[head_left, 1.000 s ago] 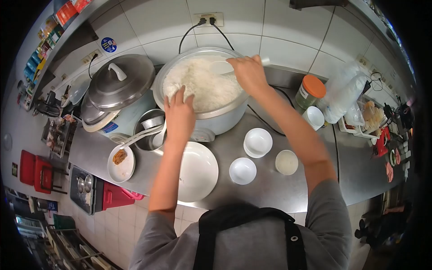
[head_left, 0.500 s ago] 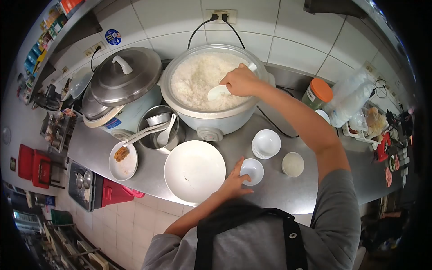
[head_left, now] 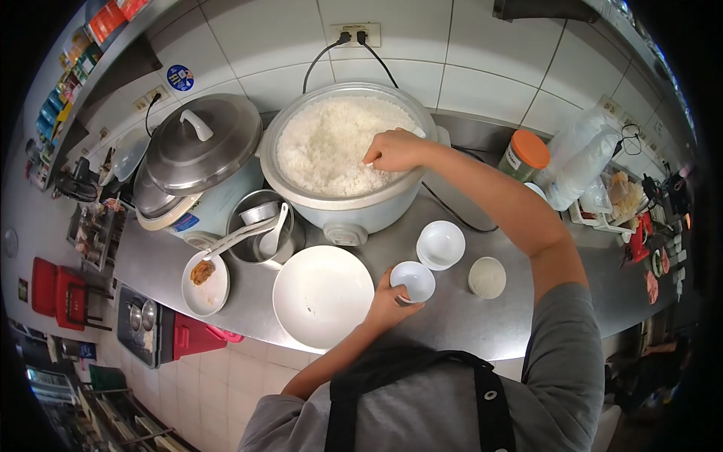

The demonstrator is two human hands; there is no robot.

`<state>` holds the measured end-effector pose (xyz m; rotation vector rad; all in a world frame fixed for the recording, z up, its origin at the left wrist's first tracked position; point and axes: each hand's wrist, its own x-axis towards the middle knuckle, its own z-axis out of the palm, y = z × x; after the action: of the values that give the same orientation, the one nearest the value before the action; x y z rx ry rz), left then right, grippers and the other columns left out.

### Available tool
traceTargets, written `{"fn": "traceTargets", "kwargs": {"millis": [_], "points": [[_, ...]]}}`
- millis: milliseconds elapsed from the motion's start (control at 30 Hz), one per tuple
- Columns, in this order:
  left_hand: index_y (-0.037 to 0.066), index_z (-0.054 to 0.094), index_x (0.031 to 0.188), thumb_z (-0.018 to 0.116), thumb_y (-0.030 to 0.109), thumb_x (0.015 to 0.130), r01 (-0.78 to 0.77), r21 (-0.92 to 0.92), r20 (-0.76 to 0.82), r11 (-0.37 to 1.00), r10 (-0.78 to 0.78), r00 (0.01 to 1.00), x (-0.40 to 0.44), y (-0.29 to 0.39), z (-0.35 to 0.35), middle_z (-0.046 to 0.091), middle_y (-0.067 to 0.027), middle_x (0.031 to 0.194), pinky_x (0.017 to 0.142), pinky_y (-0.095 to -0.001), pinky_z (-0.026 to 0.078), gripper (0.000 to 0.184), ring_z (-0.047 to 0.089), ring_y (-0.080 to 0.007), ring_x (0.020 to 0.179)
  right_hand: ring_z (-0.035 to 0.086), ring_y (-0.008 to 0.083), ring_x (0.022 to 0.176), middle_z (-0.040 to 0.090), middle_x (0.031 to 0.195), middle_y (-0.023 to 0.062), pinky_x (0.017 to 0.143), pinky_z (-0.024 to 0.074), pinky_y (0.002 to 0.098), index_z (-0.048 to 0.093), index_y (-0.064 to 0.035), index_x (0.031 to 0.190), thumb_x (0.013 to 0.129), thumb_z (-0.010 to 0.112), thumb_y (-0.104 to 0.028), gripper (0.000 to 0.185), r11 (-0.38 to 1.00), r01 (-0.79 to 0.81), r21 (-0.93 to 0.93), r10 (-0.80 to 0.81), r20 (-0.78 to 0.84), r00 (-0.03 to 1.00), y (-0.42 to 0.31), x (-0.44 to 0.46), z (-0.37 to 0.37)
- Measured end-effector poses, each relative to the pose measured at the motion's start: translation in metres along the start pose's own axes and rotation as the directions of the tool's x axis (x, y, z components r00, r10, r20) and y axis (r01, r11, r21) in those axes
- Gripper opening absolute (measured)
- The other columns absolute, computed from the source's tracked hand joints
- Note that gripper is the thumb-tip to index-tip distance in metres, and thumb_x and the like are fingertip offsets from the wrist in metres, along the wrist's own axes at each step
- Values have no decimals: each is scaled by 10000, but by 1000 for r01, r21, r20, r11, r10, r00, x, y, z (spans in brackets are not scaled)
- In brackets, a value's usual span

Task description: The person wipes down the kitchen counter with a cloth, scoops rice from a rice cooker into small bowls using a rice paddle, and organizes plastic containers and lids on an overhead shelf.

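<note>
On the left, a small dish (head_left: 205, 300) with brown food sits beside a steel pot (head_left: 294, 239), ladle handles (head_left: 242, 236) leaning across both; a sleeve catching them could tip the dish. The large white bowl (head_left: 322, 294) lies at the counter's near edge, beside the left forearm, so a nudge might send it off. Beyond, the open cooker (head_left: 392, 202) is full of rice (head_left: 324, 132). The left hand (head_left: 387, 307) is clamped on a small bowl (head_left: 416, 280), thumb over its rim, where hot rice could burn it. Farther off, the right hand (head_left: 395, 151) is closed on a white paddle (head_left: 417, 131), blade hidden; an overfull scoop might spill toward the stacked bowls (head_left: 441, 242) and filled cup (head_left: 487, 278) at right.
</note>
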<state>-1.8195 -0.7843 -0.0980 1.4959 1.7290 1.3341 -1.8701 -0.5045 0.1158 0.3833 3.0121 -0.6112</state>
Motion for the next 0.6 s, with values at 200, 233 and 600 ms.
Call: {"fn": "traceTargets", "kwargs": {"millis": [200, 233, 600], "points": [[111, 496, 1204, 825, 155, 743, 402, -507, 104, 763, -409, 907, 13, 32, -64, 428, -132, 1382, 998, -360, 446, 568, 469, -248, 1292, 685, 197, 844, 751, 949, 97, 760, 523, 328, 779, -90, 1044, 757, 621, -145, 333, 969, -63, 239, 70, -20, 997, 15, 17, -13], [138, 399, 1336, 805, 175, 767, 180, -580, -38, 795, -247, 968, 15, 36, -71, 407, -109, 1387, 1020, -356, 423, 700, 440, -226, 1306, 670, 185, 821, 748, 930, 89, 725, 518, 315, 772, -68, 1050, 774, 615, -145, 327, 953, -85, 289, 98, -30, 995, 13, 15, -19], [86, 337, 1463, 392, 631, 987, -239, -947, -287, 214, -233, 929, 120, 139, -145, 414, -144, 1462, 1086, -582, 430, 725, 469, -343, 1327, 555, 123, 683, 708, 899, 26, 668, 475, 283, 732, -61, 1121, 854, 610, -156, 308, 776, 65, 628, 174, -311, 934, -35, -15, -53]]}}
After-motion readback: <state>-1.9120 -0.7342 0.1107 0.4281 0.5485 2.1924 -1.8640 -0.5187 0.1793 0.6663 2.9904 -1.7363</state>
